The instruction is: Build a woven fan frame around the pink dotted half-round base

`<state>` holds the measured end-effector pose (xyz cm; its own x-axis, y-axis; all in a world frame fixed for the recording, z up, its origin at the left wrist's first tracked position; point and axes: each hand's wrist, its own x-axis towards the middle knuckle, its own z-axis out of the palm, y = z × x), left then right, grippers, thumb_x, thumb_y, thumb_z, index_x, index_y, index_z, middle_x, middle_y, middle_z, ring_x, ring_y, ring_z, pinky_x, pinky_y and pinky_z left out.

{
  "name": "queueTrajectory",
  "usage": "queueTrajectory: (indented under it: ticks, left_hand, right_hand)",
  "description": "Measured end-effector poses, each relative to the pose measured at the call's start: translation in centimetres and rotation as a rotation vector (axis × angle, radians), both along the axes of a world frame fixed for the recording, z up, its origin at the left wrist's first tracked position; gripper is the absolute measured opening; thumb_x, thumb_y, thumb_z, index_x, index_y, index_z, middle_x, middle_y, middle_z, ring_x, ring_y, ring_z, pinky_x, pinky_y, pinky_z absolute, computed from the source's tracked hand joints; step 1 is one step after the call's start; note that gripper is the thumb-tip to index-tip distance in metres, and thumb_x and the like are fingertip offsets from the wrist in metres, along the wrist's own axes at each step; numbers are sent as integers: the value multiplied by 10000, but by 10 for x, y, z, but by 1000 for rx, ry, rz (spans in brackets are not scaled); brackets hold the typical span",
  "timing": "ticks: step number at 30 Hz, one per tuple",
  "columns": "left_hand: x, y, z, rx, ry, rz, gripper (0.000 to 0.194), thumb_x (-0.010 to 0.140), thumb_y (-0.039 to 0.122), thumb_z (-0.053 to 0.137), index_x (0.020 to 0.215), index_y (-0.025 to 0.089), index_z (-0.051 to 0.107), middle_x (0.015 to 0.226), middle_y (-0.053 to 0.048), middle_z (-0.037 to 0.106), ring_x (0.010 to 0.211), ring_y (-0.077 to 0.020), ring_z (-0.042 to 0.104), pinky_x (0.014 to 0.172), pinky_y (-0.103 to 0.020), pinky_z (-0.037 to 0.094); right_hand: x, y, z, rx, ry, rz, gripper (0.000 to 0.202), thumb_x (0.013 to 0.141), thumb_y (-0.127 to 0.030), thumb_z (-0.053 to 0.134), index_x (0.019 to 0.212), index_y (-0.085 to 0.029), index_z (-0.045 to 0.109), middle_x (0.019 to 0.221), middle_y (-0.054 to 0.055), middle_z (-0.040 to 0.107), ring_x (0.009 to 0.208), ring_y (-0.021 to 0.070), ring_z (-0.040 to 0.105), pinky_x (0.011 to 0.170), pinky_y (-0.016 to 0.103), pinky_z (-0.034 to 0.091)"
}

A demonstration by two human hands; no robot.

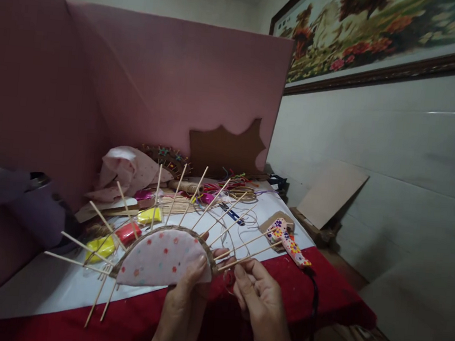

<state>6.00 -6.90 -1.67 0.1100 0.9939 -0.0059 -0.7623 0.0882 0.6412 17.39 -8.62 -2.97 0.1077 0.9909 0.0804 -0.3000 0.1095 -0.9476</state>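
Note:
A half-round panel point(159, 260) covered in pale pink flowered fabric is held up at the table's front. Thin wooden sticks point(173, 203) fan out from its brown, cord-wrapped curved rim, and a few short ones point down at its left end. My left hand point(186, 299) grips the panel's right part, thumb on the fabric and fingers behind. Beside the panel's right end, my right hand point(256, 295) is closed in a pinch by the lowest right sticks. A thin cord point(229, 282) shows at its fingertips; the exact grip is partly hidden.
A flower-patterned glue gun point(291, 242) with a black cable lies right on the table. Behind the panel are blue-handled cutters point(231, 213), yellow packets point(149, 215), a red packet point(127, 232), loose cords and pink cloth point(126, 169). A purple container point(43, 207) stands left.

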Motion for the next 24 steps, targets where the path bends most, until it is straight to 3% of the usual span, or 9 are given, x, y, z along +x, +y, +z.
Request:
queueTrajectory:
  ticks: [4, 7, 13, 24]
  left_hand:
    - [-3, 1, -2, -5, 26, 1, 348, 779, 238, 604, 1123, 186, 613, 1029, -65, 693, 1000, -204, 617, 1000, -383, 397]
    - [-4, 2, 0, -8, 34, -22, 397, 804, 241, 571, 1199, 201, 561, 1016, -71, 696, 1009, -204, 614, 1007, -401, 386]
    - [-4, 3, 6, 6, 45, -19, 466, 805, 216, 551, 1267, 190, 495, 967, -84, 706, 994, -220, 622, 972, -436, 416]
    - [-5, 4, 14, -32, 42, -64, 468, 793, 211, 559, 1258, 203, 509, 908, -77, 714, 919, -203, 648, 913, -387, 464]
  right_hand:
    - [-1, 1, 4, 4, 19, -20, 315, 817, -466, 577, 766, -160, 520, 522, -87, 305, 428, 31, 169, 377, 174, 113]
    - [-2, 1, 6, 23, 26, -39, 320, 796, -461, 605, 723, -164, 510, 505, -89, 310, 413, 26, 168, 369, 176, 107]
    - [-4, 1, 10, 17, 89, -35, 285, 805, -430, 611, 780, -153, 547, 493, -103, 281, 415, 23, 140, 375, 171, 101]
    - [-4, -1, 14, 74, 44, -103, 265, 805, -411, 619, 806, -147, 588, 519, -78, 391, 423, 23, 202, 382, 166, 166]
